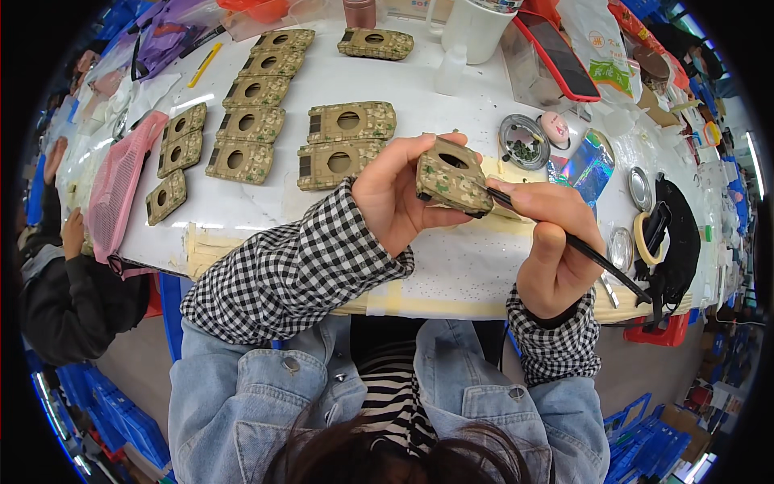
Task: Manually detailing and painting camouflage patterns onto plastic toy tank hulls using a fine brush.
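My left hand (pixel 393 189) grips a camouflage model tank hull (pixel 446 179) above the table's near side. The hull is tilted and a round hole shows in its top. In my right hand (pixel 556 242) are slim black tweezers (pixel 606 268), held like a pen. Their tip meets the hull's right edge; any small part at the tip is too small to make out. Two similar hulls (pixel 348 135) lie just beyond my left hand. A round metal dish (pixel 524 143) with small dark parts sits beyond my right hand.
More tank hulls (pixel 246 125) stand in rows at left, beside a pink mesh basket (pixel 121 185). A white mug (pixel 476 31) and a red-cased phone (pixel 558 58) are at the back. Right are metal lids (pixel 639 189) and black cloth (pixel 679 242). Another person (pixel 72 282) sits at left.
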### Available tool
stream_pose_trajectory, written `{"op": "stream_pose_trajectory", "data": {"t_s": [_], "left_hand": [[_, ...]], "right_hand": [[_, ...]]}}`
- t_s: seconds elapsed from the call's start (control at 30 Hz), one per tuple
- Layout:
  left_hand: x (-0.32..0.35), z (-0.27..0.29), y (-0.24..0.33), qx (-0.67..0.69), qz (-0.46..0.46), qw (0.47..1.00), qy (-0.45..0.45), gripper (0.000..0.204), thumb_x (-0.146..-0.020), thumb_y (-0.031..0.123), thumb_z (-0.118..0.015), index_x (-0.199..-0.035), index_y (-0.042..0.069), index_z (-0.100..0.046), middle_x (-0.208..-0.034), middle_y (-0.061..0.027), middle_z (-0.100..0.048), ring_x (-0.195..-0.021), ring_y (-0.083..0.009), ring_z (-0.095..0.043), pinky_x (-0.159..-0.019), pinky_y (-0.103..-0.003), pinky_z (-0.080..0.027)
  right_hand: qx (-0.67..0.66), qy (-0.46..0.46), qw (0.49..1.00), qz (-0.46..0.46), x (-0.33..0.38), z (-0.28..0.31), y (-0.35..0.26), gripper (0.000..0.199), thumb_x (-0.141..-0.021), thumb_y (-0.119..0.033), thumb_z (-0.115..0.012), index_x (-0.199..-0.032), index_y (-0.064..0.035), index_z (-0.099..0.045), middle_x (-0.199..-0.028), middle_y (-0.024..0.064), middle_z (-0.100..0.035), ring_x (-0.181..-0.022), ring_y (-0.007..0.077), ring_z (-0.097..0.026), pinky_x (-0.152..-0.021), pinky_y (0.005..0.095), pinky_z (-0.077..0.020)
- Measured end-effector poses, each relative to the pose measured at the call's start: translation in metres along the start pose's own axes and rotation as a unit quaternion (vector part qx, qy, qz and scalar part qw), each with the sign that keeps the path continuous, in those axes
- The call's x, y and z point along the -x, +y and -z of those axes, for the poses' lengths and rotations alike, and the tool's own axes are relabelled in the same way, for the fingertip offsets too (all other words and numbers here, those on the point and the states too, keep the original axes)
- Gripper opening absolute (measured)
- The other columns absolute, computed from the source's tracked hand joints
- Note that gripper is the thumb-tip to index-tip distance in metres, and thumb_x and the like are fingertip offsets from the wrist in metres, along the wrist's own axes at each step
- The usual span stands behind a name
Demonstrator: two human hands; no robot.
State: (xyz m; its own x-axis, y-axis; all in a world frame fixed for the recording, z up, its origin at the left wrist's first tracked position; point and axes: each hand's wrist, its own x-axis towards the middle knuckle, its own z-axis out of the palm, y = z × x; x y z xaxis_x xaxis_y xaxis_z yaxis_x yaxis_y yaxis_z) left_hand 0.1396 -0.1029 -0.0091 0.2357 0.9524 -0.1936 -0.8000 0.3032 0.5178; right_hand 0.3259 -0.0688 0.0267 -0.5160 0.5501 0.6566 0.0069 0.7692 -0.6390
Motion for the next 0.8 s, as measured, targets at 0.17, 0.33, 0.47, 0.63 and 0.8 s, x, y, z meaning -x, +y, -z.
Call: {"op": "stream_pose_trajectory", "data": {"t_s": [0.17,0.33,0.47,0.63,0.8], "left_hand": [[0.000,0.000,0.000,0.001,0.001,1.000,0.002,0.049,-0.093,0.032,-0.036,-0.129,0.000,-0.039,-0.125,-0.0200,-0.050,-0.103,-0.0273,-0.060,-0.080,-0.035,-0.056],[-0.001,0.001,0.000,0.006,0.004,1.000,0.001,0.049,-0.093,0.032,-0.036,-0.129,-0.001,-0.039,-0.125,-0.0202,-0.049,-0.102,-0.0273,-0.060,-0.079,-0.035,-0.057],[-0.001,0.002,0.000,0.010,0.005,1.000,0.000,0.049,-0.093,0.031,-0.036,-0.129,-0.001,-0.038,-0.125,-0.0207,-0.049,-0.101,-0.0279,-0.060,-0.078,-0.035,-0.057],[-0.001,-0.001,0.001,0.028,0.007,1.000,-0.006,0.049,-0.092,0.030,-0.036,-0.129,-0.001,-0.038,-0.125,-0.0216,-0.048,-0.098,-0.0312,-0.061,-0.074,-0.035,-0.057],[-0.001,0.002,0.001,0.053,0.010,0.998,-0.012,0.048,-0.092,0.030,-0.037,-0.129,-0.002,-0.038,-0.125,-0.0213,-0.048,-0.094,-0.0320,-0.062,-0.073,-0.035,-0.057]], "right_hand": [[-0.004,0.002,1.000,-0.001,0.000,-0.001,0.001,0.016,-0.089,-0.009,-0.054,-0.096,0.0036,-0.060,-0.096,0.0162,-0.065,-0.087,0.0259,-0.062,-0.079,0.0323,-0.0482],[0.006,0.000,1.000,0.003,0.000,-0.002,0.000,0.015,-0.089,-0.009,-0.054,-0.096,0.0033,-0.060,-0.096,0.0163,-0.065,-0.087,0.0266,-0.063,-0.079,0.0325,-0.0484],[-0.003,0.006,1.000,0.000,0.001,-0.002,0.001,0.018,-0.089,-0.011,-0.055,-0.097,0.0037,-0.060,-0.097,0.0158,-0.065,-0.087,0.0262,-0.062,-0.080,0.0328,-0.0476],[-0.009,0.096,0.995,0.008,0.002,0.006,-0.002,0.027,-0.093,-0.022,-0.048,-0.096,0.0031,-0.059,-0.091,0.0150,-0.066,-0.084,0.0236,-0.060,-0.080,0.0324,-0.0457],[0.102,0.138,0.985,-0.021,0.005,0.024,-0.008,0.018,-0.092,-0.015,-0.050,-0.094,0.0018,-0.058,-0.085,0.0122,-0.062,-0.076,0.0195,-0.056,-0.073,0.0285,-0.0427]]}}
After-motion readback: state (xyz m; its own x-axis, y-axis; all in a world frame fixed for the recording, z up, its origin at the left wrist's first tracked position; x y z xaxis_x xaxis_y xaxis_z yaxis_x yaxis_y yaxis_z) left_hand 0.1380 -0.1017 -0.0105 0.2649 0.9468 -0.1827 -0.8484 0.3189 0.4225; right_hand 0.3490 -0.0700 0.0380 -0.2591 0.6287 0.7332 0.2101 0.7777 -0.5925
